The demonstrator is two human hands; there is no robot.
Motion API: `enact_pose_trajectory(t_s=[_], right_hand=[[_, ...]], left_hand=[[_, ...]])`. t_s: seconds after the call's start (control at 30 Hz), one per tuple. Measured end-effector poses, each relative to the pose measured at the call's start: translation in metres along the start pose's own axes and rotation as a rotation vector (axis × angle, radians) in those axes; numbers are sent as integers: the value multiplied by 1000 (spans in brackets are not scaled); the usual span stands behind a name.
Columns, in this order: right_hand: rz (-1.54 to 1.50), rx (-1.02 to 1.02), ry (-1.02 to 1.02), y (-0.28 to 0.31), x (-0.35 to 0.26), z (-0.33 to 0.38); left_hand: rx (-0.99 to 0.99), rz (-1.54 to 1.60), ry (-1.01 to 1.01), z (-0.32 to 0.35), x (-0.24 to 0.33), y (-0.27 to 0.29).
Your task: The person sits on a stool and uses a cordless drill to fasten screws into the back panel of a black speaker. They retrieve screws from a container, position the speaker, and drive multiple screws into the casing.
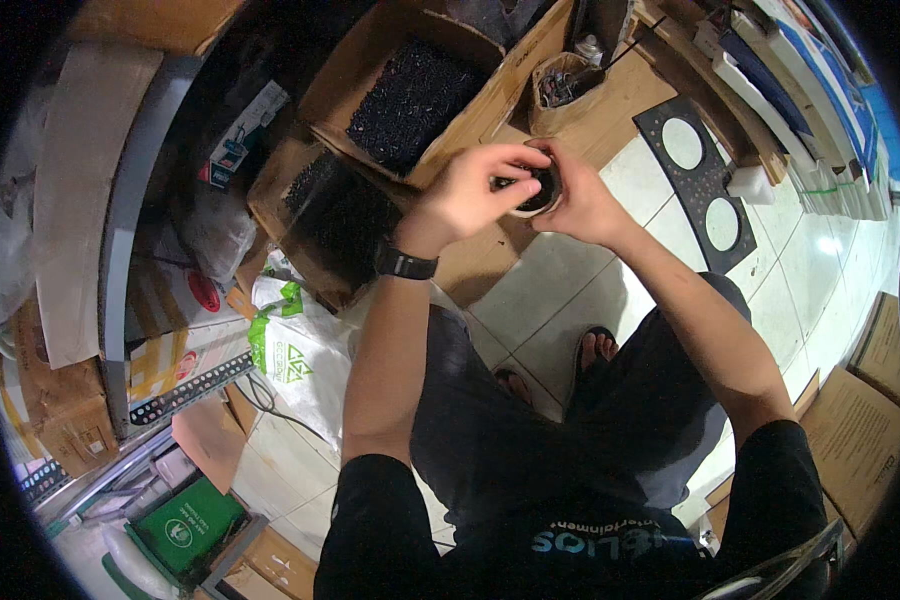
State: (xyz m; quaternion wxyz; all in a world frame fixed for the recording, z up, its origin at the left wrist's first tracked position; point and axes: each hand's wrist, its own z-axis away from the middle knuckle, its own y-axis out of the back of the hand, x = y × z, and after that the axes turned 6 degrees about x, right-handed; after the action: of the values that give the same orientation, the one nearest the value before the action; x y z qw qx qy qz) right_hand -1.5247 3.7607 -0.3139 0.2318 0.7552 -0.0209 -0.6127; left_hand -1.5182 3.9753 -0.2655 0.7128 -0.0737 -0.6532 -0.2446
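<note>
One green box stands at the far left from where I'm watching, then a white bag with green print. Next come two open cartons of small black pieces, perhaps screws: the lower carton, and behind it the upper carton.

The left hand, with a dark band on its wrist, arches over the mouth of a small cup. Its thumb and forefinger are parted across the opening; I can't tell whether their tips pinch anything. The cup is held up in front of the cartons, between both hands. Its rim is pale and its inside dark, the contents unclear to me. I'd judge it stiff-walled and light, heavier if filled with metal bits, and perhaps slick on the sides. The place to hold it is round the outer wall, clear of the mouth, keeping it level against spills.

Just beyond sits a brown tub of mixed bits. The right hand has its fingers wrapped round the cup's right side. Farther right, a black panel with two round holes lies on the tiled floor.
</note>
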Motion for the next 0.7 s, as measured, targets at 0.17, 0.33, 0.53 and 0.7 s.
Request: enact_pose_trajectory(t_s=[0.17,0.33,0.53,0.7], right_hand=[[82,100,-71,27,4,-6],[207,203,-128,33,18,-5],[183,257,-168,31,12,6],[122,210,-81,23,25,3]], left_hand=[[455,550,197,6,-90,2],[369,-545,749,5,-267,-89],[770,-582,595,21,-341,-142],[707,-314,658,19,-287,-119]])
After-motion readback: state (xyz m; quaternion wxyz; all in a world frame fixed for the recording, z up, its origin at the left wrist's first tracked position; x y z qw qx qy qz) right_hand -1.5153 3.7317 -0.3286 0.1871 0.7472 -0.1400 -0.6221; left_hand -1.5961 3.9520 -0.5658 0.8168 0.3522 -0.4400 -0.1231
